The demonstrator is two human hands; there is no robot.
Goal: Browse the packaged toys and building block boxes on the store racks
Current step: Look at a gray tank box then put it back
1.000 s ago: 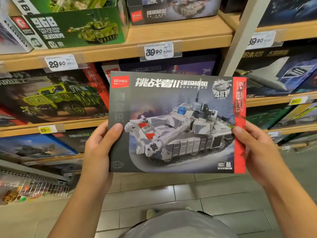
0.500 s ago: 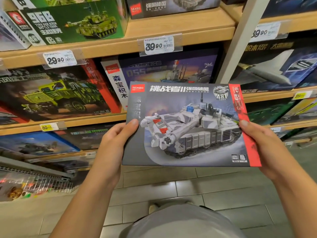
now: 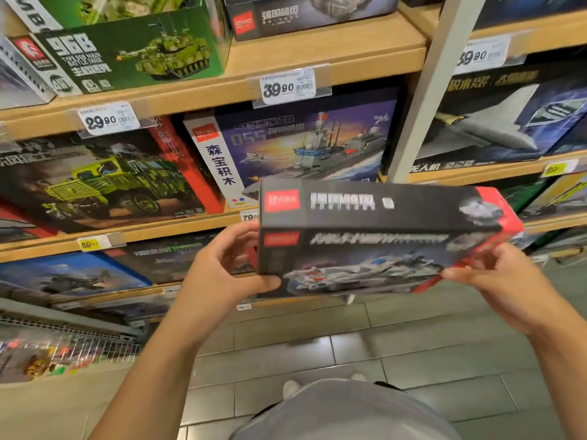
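Head view. I hold the tank building block box point(image 3: 378, 239) in front of the store racks, at the level of the second wooden shelf point(image 3: 178, 227) from the top. The box is tilted so that its dark top side panel faces me, with the front picture of a grey tank foreshortened below it; the print is blurred. My left hand point(image 3: 222, 274) grips the box's left end, thumb pressed on the front face near the lower left corner, fingers curled behind. My right hand point(image 3: 505, 281) pinches the red right end, thumb on the lower right corner, fingers curled round the edge.

Behind the box, on the same shelf, stands a warship block box point(image 3: 301, 147) marked 055, and left of it a green military truck box point(image 3: 95, 179). On the shelf above lies a green tank box point(image 3: 136, 55) marked 968. Price tags reading 29.90 point(image 3: 108, 119) and 39.90 point(image 3: 287, 87) hang on the upper shelf edge. A white upright post point(image 3: 428, 90) divides the racks. Grey floor tiles point(image 3: 317, 350) lie below.
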